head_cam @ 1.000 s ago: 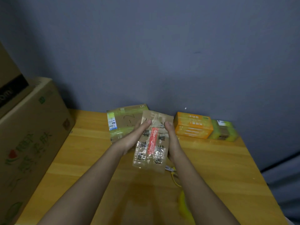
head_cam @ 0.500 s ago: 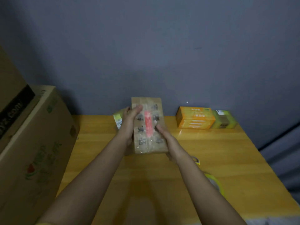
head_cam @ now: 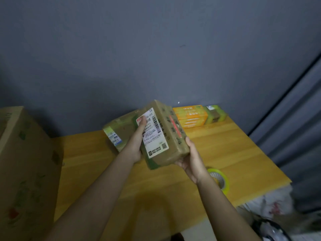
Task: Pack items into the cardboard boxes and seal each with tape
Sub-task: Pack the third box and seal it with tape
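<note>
I hold a small taped cardboard box (head_cam: 171, 136) tilted in the air above the wooden table (head_cam: 225, 150). Its side with a white shipping label faces me, and a red strip runs along its right face. My left hand (head_cam: 137, 138) grips the box's left side with the thumb lying across the label. My right hand (head_cam: 192, 159) cups the lower right corner from below. A roll of yellow-green tape (head_cam: 219, 180) lies on the table just behind my right wrist.
Another taped cardboard parcel (head_cam: 119, 131) lies behind my left hand. An orange box (head_cam: 191, 116) and a green-taped parcel (head_cam: 215, 114) sit by the grey wall. A large printed carton (head_cam: 26, 171) stands at the left. White bags (head_cam: 271, 204) lie beyond the table's right edge.
The box has been turned, so its labelled side now faces me instead of the red-striped face. My left thumb came onto the label and my right hand dropped under the lower corner.
</note>
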`<state>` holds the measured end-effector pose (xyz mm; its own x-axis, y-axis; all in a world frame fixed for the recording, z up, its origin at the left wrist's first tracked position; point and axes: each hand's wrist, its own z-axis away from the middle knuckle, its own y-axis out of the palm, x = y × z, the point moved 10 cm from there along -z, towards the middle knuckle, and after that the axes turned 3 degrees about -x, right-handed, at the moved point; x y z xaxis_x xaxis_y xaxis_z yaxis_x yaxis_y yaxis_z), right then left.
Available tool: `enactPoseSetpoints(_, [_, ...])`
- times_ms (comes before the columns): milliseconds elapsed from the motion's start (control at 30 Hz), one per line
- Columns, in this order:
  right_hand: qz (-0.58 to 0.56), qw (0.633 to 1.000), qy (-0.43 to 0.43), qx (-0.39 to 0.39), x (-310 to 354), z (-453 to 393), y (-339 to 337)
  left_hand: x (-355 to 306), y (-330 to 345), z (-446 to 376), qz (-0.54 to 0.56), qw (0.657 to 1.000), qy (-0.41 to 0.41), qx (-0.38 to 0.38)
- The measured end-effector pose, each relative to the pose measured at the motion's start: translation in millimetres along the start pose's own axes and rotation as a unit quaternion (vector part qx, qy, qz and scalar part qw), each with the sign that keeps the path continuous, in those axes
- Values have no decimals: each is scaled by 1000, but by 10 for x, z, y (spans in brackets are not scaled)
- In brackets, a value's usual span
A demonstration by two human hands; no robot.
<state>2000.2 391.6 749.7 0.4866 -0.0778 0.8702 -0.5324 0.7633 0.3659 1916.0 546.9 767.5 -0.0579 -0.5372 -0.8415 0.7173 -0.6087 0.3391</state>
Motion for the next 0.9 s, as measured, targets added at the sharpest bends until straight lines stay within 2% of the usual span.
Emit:
enactPoseSetpoints(100, [-19, 1000, -6, 7, 92, -11, -142, 103, 287, 11, 65, 997, -8, 51])
enactPoseSetpoints(233, [-78, 992, 54, -83, 25, -105, -517, 199, 672, -164, 51, 997, 17, 64])
enactPoseSetpoints(433, [-166, 982, 60, -66, 205, -339, -987, 504, 1243, -681, -17, 999, 38, 12])
enactPoseSetpoints(567, [-124, 977, 41, -170, 376, -750, -1850, 660, 1679, -1034, -41, 998, 31, -35])
enactPoseSetpoints(633, [-85, 979, 44, -181, 507, -1016, -2238, 627, 1929, -1275, -77, 992, 81, -54])
enactPoseSetpoints(700, [-56, 983, 31, -175, 693, -1323, -2638, 643, 2243, -1590, -192, 969, 138, -67])
enactPoseSetpoints(767, [-28, 985, 13, -171, 940, -1630, -3043, 805, 2600, -1933, -341, 928, 139, -60])
enactPoseSetpoints(833, [12, 984, 6, -180, 1169, -1958, -3473, 1058, 2888, -2199, -451, 887, 74, -62])
enactPoseSetpoints(900, [56, 976, 7, -212, 1296, -2289, -3870, 1378, 3130, -2419, -528, 849, -11, -31])
